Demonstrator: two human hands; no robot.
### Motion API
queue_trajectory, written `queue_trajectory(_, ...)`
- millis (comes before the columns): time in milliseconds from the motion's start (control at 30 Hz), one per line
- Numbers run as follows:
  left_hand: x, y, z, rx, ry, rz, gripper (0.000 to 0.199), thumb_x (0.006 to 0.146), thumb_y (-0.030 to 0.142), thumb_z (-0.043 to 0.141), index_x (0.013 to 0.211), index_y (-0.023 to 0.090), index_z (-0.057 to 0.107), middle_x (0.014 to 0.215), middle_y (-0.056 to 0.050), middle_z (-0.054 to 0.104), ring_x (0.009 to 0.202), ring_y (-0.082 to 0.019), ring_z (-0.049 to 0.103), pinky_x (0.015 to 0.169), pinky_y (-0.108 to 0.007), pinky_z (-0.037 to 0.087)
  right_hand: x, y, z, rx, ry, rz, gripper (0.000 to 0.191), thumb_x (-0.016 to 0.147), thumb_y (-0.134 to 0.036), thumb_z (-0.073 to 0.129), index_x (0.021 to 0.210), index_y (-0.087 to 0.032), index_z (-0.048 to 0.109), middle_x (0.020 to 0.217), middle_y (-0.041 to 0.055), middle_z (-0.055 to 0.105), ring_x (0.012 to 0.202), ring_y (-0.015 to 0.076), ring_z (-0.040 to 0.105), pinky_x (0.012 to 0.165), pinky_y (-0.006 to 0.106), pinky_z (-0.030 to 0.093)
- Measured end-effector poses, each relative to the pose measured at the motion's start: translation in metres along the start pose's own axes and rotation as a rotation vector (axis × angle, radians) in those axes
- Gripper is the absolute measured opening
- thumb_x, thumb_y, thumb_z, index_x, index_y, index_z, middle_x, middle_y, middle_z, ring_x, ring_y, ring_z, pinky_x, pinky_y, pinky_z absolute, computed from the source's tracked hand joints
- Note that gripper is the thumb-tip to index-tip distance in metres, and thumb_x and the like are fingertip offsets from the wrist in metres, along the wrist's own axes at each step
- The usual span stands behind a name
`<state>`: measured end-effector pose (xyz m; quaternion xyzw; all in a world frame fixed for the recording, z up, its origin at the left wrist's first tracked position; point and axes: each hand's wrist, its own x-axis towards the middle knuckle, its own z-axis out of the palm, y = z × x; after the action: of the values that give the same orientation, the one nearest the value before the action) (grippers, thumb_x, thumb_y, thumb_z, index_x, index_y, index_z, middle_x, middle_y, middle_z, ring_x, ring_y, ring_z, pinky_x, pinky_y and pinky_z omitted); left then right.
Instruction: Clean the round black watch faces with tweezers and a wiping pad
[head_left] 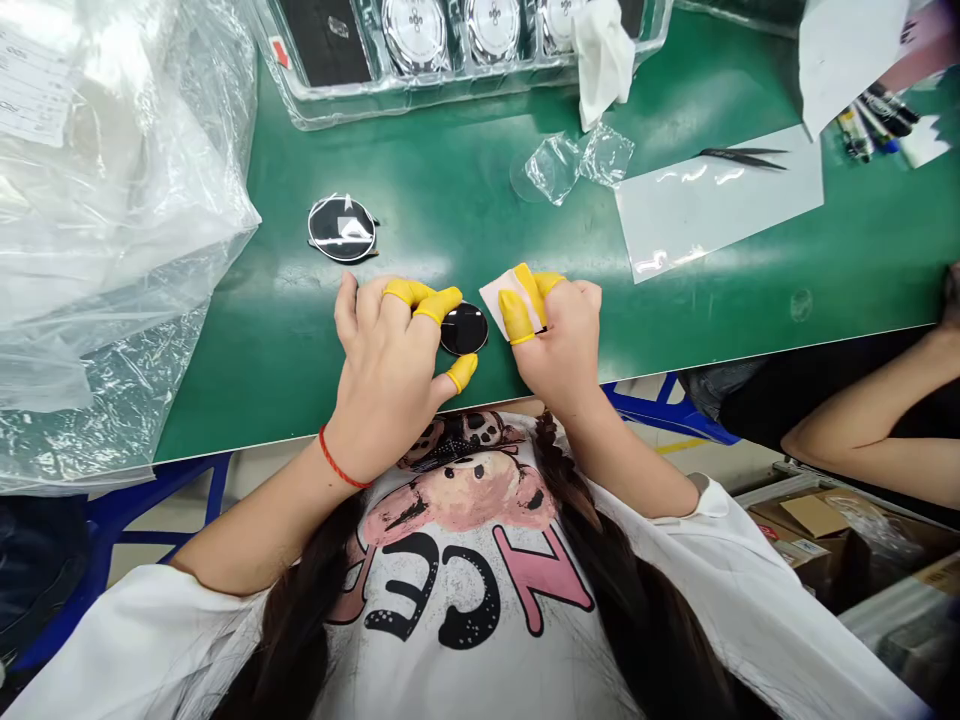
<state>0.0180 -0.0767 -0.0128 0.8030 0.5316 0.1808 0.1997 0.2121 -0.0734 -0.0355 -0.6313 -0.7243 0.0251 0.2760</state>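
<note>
My left hand [394, 335], with yellow finger cots on thumb and two fingers, grips a round black glossy disc [465, 329] by its edge, low over the green table. The disc looks like a watch face or lens. To its right, my right hand [559, 335], also in yellow finger cots, pinches a small pale pink square pad [501, 300] between thumb and fingers. A gap lies between pad and disc. Beyond my left hand, another round black piece with a silver rim [342, 228] rests on the table.
A clear plastic tray [450, 85] with round silver pieces stands at the back, white tissue [602, 60] over its edge. Crumpled clear film [555, 168] and tweezers [742, 157] on a translucent sheet [705, 215] lie right. Plastic bags [127, 220] cover the left. Another person's arm [885, 410] is at right.
</note>
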Motion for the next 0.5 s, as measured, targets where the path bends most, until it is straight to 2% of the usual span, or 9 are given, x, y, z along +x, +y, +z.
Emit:
queue_trajectory(100,-0.001,-0.003,-0.002,-0.018,-0.011,0.036,0.049,0.092,0.029,0.063,0.138,0.019,0.051,0.123,-0.011,0.059,0.134,-0.033,0.047,0.125,-0.067,0.015,0.015,0.022,-0.023,0.097,-0.225,0.031,0.036,0.101,-0.050,0.046,0.083,-0.022,0.058,0.075,0.0017,0.064,0.069,0.0176,0.056,0.075,0.037,0.042)
queue_trajectory(167,-0.001,-0.005,-0.005,-0.065,-0.026,0.065,0.056,0.093,0.027,0.060,0.146,0.019,0.041,0.127,-0.010,0.060,0.135,-0.030,0.047,0.126,-0.066,0.014,0.034,0.036,-0.042,0.087,-0.308,0.061,0.030,0.098,-0.049,0.054,0.093,-0.022,0.066,0.084,0.0033,0.069,0.076,0.0196,0.060,0.076,0.037,0.044)
queue_trajectory(200,-0.001,-0.006,-0.006,-0.091,-0.034,0.075,0.062,0.093,0.026,0.060,0.149,0.020,0.035,0.128,-0.010,0.060,0.134,-0.029,0.048,0.126,-0.066,0.014,0.046,0.042,-0.049,0.046,-0.295,0.090,0.026,0.096,-0.046,0.059,0.096,-0.021,0.068,0.089,0.0046,0.071,0.083,0.0211,0.061,0.078,0.037,0.045)
queue_trajectory(267,-0.001,-0.007,-0.008,-0.123,-0.042,0.079,0.071,0.092,0.025,0.061,0.153,0.022,0.025,0.130,-0.009,0.060,0.132,-0.027,0.049,0.125,-0.067,0.014,0.079,0.050,-0.054,-0.046,-0.192,0.169,0.018,0.093,-0.037,0.066,0.098,-0.020,0.070,0.101,0.0076,0.072,0.098,0.0222,0.061,0.087,0.038,0.045)
queue_trajectory(333,-0.001,-0.007,-0.009,-0.125,-0.040,0.074,0.072,0.092,0.024,0.062,0.153,0.022,0.023,0.130,-0.008,0.061,0.131,-0.027,0.050,0.125,-0.068,0.015,0.117,0.059,-0.046,-0.080,-0.098,0.245,0.016,0.096,-0.028,0.062,0.105,-0.016,0.069,0.115,0.0117,0.070,0.107,0.0189,0.058,0.093,0.034,0.043)
queue_trajectory(400,0.000,-0.006,-0.008,-0.125,-0.033,0.068,0.070,0.093,0.024,0.061,0.152,0.022,0.024,0.129,-0.008,0.062,0.130,-0.027,0.050,0.125,-0.068,0.014,0.156,0.072,-0.027,-0.134,-0.025,0.278,0.025,0.096,-0.024,0.061,0.116,-0.010,0.061,0.127,0.0176,0.062,0.106,0.0171,0.055,0.093,0.034,0.043)
queue_trajectory(467,-0.001,-0.006,-0.007,-0.141,-0.024,0.064,0.071,0.092,0.023,0.061,0.152,0.023,0.025,0.128,-0.007,0.062,0.130,-0.027,0.051,0.125,-0.068,0.013,0.184,0.086,-0.009,-0.215,-0.040,0.182,0.035,0.094,-0.025,0.063,0.121,-0.004,0.055,0.130,0.0235,0.057,0.107,0.0219,0.052,0.095,0.043,0.040)
queue_trajectory(500,-0.001,-0.006,-0.007,-0.152,-0.020,0.062,0.072,0.091,0.023,0.062,0.153,0.024,0.024,0.127,-0.006,0.063,0.130,-0.027,0.051,0.126,-0.068,0.013,0.191,0.092,-0.004,-0.222,-0.099,0.067,0.030,0.096,-0.020,0.057,0.119,-0.001,0.053,0.125,0.0271,0.057,0.106,0.0240,0.052,0.092,0.047,0.039)
